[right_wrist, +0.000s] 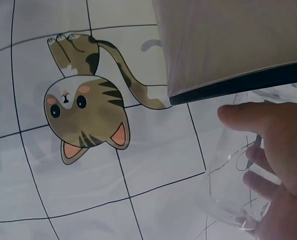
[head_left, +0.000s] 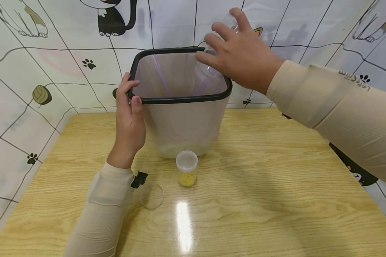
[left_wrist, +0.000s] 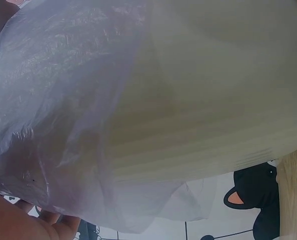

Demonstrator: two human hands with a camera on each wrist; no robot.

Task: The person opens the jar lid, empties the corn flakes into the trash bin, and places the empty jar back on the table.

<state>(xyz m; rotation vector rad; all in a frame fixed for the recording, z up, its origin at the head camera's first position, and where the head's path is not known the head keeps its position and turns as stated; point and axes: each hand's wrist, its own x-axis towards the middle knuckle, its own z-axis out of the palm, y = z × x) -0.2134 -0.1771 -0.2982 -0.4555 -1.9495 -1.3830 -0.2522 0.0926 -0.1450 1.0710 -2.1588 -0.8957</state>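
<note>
- A clear container (head_left: 209, 73) is held over the bin's (head_left: 186, 125) right side by curled right fingers (head_left: 224, 32).
- The bin's left rim is gripped by left fingers (head_left: 123, 94).
- A jar (head_left: 187, 175) is placed before the bin.

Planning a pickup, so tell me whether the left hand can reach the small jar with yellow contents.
Likely yes: the left hand must first leave the bin rim, but nothing visible blocks the near side of the jar.

The pale, wood-grained tabletop (head_left: 276, 171) is glossy, with a bright reflection toward its near edge. Toward the back stands a pale, dark-rimmed bin (head_left: 183, 123); just in front are an upright jar (head_left: 187, 169) with yellow contents and, to its left, a clear disc (head_left: 152, 196) lying flat.
</note>
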